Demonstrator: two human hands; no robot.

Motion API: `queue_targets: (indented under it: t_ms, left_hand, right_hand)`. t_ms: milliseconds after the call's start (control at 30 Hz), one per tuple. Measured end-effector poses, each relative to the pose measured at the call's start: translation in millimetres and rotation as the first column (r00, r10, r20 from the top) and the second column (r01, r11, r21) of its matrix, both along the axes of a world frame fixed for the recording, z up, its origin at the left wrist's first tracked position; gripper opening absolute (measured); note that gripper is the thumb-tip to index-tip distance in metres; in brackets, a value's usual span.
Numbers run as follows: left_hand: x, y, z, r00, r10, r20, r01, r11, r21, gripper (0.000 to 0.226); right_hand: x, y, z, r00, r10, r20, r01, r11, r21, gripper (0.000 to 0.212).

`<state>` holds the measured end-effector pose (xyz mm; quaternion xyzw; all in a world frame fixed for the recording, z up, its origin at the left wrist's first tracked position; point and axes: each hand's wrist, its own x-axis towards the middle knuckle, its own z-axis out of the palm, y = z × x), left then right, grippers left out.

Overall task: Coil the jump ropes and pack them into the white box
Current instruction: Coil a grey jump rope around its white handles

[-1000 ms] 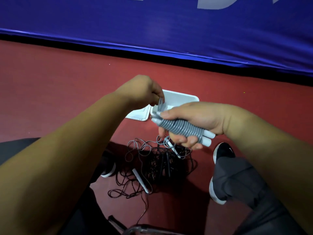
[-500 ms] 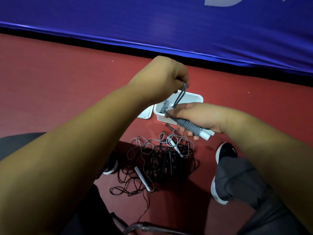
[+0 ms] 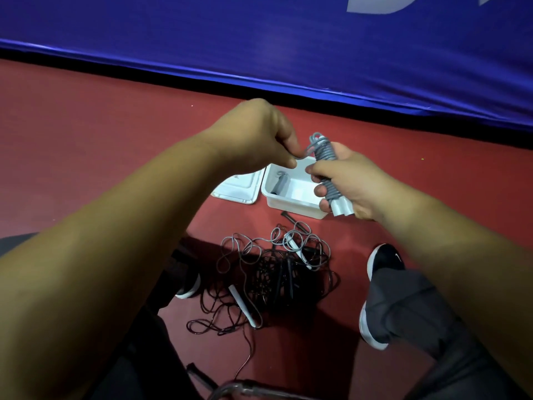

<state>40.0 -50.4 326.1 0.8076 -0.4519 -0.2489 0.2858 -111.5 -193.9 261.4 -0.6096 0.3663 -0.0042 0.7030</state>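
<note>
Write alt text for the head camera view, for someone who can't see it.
The right hand grips a grey jump rope coiled around its white handles while the left hand pinches its loose end. Below, on the red floor, sit an open white box with one grey bundle inside, its lid beside it, and a tangle of uncoiled ropes.

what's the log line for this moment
step: coiling | right hand: grips grey rope bundle | left hand: pinches its loose end | white box: open, one coiled rope inside | unpacked: tangled ropes
</note>
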Motion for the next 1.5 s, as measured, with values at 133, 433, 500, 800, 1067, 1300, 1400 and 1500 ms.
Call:
queue_targets:
  t_ms: [133, 433, 500, 800, 1067, 1300, 1400, 1500]
  left_hand:
    - [0.6, 2.5, -5.1, 0.996, 0.006, -0.085, -0.001, 0.998, 0.062, 0.021]
    - [4.2, 6.6, 0.7, 0.962, 0.033, -0.271, -0.01, 0.996, 0.084, 0.02]
    - [7.7, 7.8, -2.6, 0.953, 0.071, -0.296, -0.051, 0.996, 0.077, 0.02]
    - [13.2, 3.2, -24.5, 0.554, 0.273, -0.786, -0.428, 0.904, 0.012, 0.017]
    - [7.6, -9.0, -39.0, 0.365, 0.359, -0.859, -0.654, 0.755, 0.038, 0.012]
    - [-5.0, -15.9, -58.7, 0.414, 0.492, -0.766, -0.646, 0.751, 0.133, 0.033]
    - [-7.5, -21.7, -64.6, 0.424, 0.54, -0.727, -0.684, 0.717, 0.134, 0.028]
    - [-9.0, -22.9, -63.7, 0.393, 0.543, -0.742, -0.705, 0.696, 0.135, 0.017]
  right_hand:
    - [-0.7, 1.9, 13.3, 0.998, -0.026, 0.052, 0.015, 0.98, 0.198, 0.01]
    - [-1.8, 7.1, 18.7, 0.989, -0.138, 0.044, 0.13, 0.98, 0.15, 0.042]
    - [-1.3, 7.3, 21.0, 0.985, -0.17, 0.034, 0.162, 0.973, 0.162, 0.039]
    - [0.1, 6.5, 24.7, 0.984, -0.134, 0.12, 0.119, 0.985, 0.123, 0.045]
    - [-2.3, 13.3, 17.8, 0.994, -0.018, 0.112, 0.024, 0.998, -0.054, 0.033]
    - [-4.1, 21.4, 10.9, 0.985, 0.162, 0.062, -0.139, 0.95, -0.279, 0.039]
    - [-3.3, 22.1, 8.5, 0.983, 0.181, 0.033, -0.163, 0.941, -0.298, 0.039]
    - [-3.6, 20.9, 5.8, 0.98, 0.199, 0.018, -0.184, 0.934, -0.306, 0.038]
